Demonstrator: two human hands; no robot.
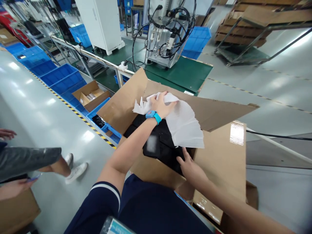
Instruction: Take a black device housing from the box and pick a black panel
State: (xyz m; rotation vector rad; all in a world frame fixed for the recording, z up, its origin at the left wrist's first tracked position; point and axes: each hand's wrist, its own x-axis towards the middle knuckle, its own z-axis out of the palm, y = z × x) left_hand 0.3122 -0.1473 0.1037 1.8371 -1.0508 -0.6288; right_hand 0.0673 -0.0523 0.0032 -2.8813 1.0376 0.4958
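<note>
"What's the left hand doing on my feed?"

"I see it closed, gripping a crumpled sheet of white packing paper above an open cardboard carton. There's a blue wristwatch on that wrist."

"And the right hand?"

"It's open, with the fingers spread, low at the near side of the carton and right at the edge of a black item. I can't tell whether the fingertips press on it or only sit just beside it."

"Where's that black item?"

"It's inside the carton, with the paper lying partly over it. I can't make out what it is from here."

"What else is around?"

"On the left of my view, blue plastic crates line a conveyor, and a small open carton sits among them. Past the big carton, a machine with looped black cables stands on a green mat. At far left, a co-worker's hand is near a white sneaker."
</note>
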